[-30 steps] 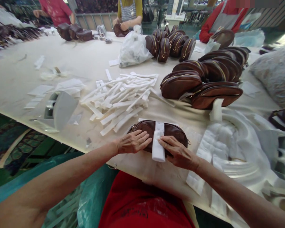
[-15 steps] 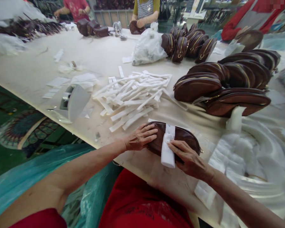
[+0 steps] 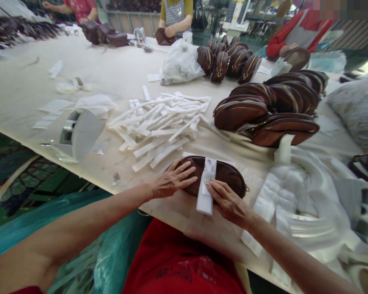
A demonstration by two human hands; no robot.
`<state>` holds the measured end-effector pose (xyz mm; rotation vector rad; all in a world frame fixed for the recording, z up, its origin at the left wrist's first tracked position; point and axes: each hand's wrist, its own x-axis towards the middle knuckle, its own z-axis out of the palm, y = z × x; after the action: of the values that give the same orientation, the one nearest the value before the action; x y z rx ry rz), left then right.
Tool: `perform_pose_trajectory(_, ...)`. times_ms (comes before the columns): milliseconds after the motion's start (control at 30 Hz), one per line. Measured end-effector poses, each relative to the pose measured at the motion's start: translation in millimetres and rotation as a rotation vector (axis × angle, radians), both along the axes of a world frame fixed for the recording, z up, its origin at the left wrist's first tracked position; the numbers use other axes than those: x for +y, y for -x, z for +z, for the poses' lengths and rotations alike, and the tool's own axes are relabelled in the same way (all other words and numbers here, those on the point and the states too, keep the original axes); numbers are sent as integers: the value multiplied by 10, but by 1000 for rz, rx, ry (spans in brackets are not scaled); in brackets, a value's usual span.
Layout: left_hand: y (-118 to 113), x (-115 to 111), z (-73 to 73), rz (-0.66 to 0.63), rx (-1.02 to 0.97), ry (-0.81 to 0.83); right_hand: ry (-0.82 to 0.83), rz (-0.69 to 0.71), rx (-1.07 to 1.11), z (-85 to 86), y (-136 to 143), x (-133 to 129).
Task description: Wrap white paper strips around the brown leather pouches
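Note:
A dark brown leather bag (image 3: 228, 176) lies on the table near its front edge, with a white strip (image 3: 205, 200) running across its middle and past its lower side. My left hand (image 3: 173, 179) rests with spread fingers on the bag's left end and holds nothing. The fingers of my right hand (image 3: 228, 203) are pressed together on the strip, right of its middle. My right thumb is hidden.
Beyond the bag lies a heap of white strips (image 3: 162, 126). Brown bags (image 3: 288, 126) stand in rows behind, right of a white plastic bag (image 3: 180, 61). A tape dispenser (image 3: 86, 132) is at left, foam wrap (image 3: 306, 220) at right. Several people work across the table (image 3: 24, 90).
The view has shifted, so most things appear further left. My left fingers are spread a little wider on the bag. My right hand stays at the strip, whose lower end now slants left.

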<state>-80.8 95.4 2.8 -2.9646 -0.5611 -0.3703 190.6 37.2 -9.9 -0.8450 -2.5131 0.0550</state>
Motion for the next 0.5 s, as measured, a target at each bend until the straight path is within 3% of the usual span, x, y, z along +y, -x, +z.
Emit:
perform_pose_trajectory(100,-171,-150,255,17,-29,204,-11,-6,3,4,10,0)
perform_pose_trajectory(167,-330,-197,315,-47,-120,277,-17,-18,8,8,16,-3)
perform_pose_trajectory(333,-563,-142,75,-144,-376,195,-1,-27,5,32,29,-22)
perform_pose_trajectory(500,-517,-130,-65,-140,-369,128,42,8,97,47,22,-23)
